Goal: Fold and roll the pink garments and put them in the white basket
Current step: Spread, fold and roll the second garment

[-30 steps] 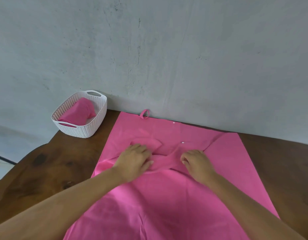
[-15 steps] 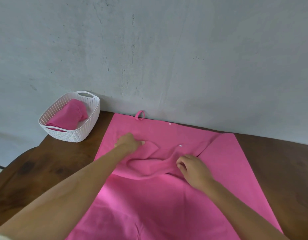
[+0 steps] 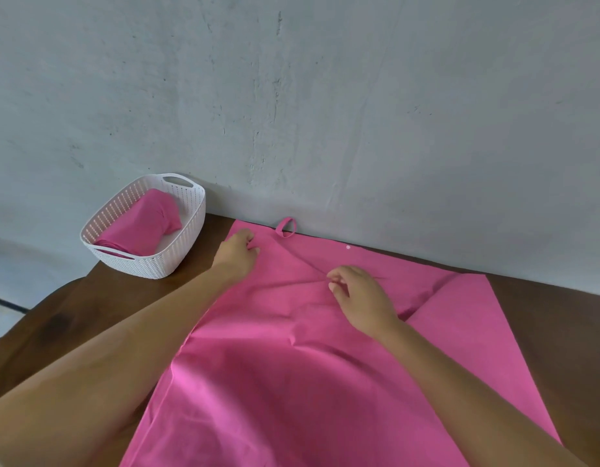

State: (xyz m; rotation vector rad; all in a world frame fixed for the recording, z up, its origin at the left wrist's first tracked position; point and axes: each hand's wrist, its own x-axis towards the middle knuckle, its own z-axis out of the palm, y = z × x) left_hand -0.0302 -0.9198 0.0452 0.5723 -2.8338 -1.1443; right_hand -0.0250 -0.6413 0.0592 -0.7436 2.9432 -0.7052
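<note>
1. The fingers [image 3: 247,236] of the left hand [image 3: 236,252] are curled together, gripping cloth at the far left corner of the garment [image 3: 275,365].
2. The fingers [image 3: 335,278] of the right hand [image 3: 362,298] are bent inward, with the tips pinching a small ridge of cloth near the middle of the far end, where several creases meet.
3. Both bare forearms reach in from the near edge and lie over the cloth, the left arm crossing its left border.
4. The pink garment lies spread across a dark wooden table [image 3: 89,325], its far edge touching the foot of a grey wall [image 3: 325,112].
5. A pink loop [image 3: 289,218] stands up from that far edge against the wall, just beside the left hand, and a white snap [image 3: 348,247] sits to its right, beyond the right hand.
6. On the right, a flap [image 3: 460,315] of the cloth is folded over along a slanting line, its point near the wall.
7. The white basket [image 3: 150,264] stands at the table's far left corner, near the left hand but apart from the spread cloth.
8. A pink roll [image 3: 140,227] lies slantwise inside the basket, one end propped on its near rim.
</note>
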